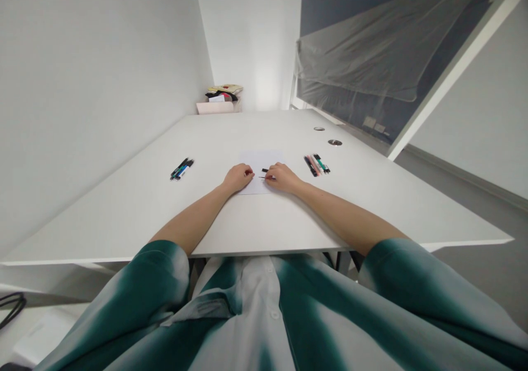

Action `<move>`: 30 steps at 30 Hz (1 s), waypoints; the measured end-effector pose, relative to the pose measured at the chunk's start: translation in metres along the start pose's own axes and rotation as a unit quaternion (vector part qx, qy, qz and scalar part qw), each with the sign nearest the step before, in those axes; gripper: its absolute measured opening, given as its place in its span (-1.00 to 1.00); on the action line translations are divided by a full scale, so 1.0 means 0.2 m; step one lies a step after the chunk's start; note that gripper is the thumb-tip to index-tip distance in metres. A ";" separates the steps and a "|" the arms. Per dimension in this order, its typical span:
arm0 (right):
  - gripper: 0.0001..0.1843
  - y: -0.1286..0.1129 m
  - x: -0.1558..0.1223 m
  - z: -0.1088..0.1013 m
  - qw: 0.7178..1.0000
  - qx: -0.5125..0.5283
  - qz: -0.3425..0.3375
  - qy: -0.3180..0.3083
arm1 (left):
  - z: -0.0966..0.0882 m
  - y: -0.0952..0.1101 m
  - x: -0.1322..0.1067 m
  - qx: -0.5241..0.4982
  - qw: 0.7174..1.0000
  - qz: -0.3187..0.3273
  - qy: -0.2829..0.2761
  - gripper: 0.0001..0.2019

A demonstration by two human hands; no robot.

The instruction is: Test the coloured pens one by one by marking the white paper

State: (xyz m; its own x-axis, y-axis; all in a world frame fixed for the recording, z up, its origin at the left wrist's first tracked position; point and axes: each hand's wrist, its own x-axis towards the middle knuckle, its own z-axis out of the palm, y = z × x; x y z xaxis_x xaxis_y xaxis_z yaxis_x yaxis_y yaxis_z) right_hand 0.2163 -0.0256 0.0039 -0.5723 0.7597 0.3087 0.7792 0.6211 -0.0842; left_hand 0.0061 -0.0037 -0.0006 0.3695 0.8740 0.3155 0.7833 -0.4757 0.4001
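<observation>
A white sheet of paper (259, 159) lies on the white table (206, 211) in front of me. My left hand (238, 177) rests on the paper's left edge with its fingers curled in; what they hold, if anything, is too small to see. My right hand (281, 177) is closed on a thin dark pen (264, 177) whose tip points left over the paper. A small black piece, perhaps a pen cap (264, 170), lies on the sheet between the hands.
A bunch of pens (182, 169) lies to the left, another bunch of pens (317, 164) to the right. Two round cable holes (334, 142) sit further back right. A box with clutter (218, 102) stands at the far end. A covered board (391, 57) leans at right.
</observation>
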 end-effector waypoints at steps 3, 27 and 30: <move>-0.77 0.01 0.00 0.01 1.000 -0.001 -0.002 -0.006 | 0.01 -0.01 0.01 0.003 1.000 0.002 -0.011 -0.82; -0.70 0.30 -0.04 0.00 0.975 0.058 0.214 0.020 | -0.05 -0.24 0.01 0.103 0.986 -0.129 0.004 -0.65; -0.70 0.30 -0.04 0.01 0.975 0.060 0.213 0.030 | -0.06 -0.21 0.00 0.122 0.984 -0.130 -0.003 -0.64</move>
State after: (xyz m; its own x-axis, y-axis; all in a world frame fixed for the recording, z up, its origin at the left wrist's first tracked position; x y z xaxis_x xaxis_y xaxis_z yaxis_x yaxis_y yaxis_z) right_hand 0.2671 0.0063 -0.0062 -0.1853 0.9433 0.2755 0.9055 0.2728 -0.3251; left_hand -0.0325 0.0163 -0.0077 0.1419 0.9640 0.2249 0.9484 -0.1974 0.2479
